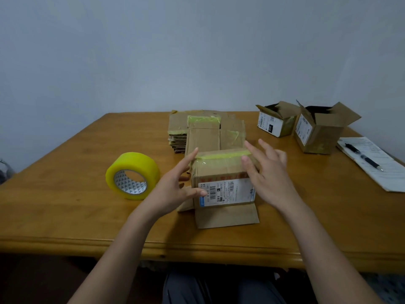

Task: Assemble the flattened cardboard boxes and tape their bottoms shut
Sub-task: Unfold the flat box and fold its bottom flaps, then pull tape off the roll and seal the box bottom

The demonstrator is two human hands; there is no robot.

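A small cardboard box (221, 172) stands upside down on the wooden table (65, 207), a strip of yellowish tape across its upper face and a white label on its near side. Its lower flaps splay out onto the table. My left hand (177, 185) lies against the box's left side with straight fingers, thumb near the label. My right hand (266, 172) hovers at the box's right top corner, fingers spread and slightly blurred. A stack of flattened boxes (206, 128) sits just behind. A yellow tape roll (132, 175) stands on its side to the left.
Two assembled boxes (277, 119) (320, 130) with open top flaps stand at the back right. A paper sheet (381, 170) with a black pen (363, 156) lies at the right edge. A grey wall rises behind the table. My lap shows under the near edge.
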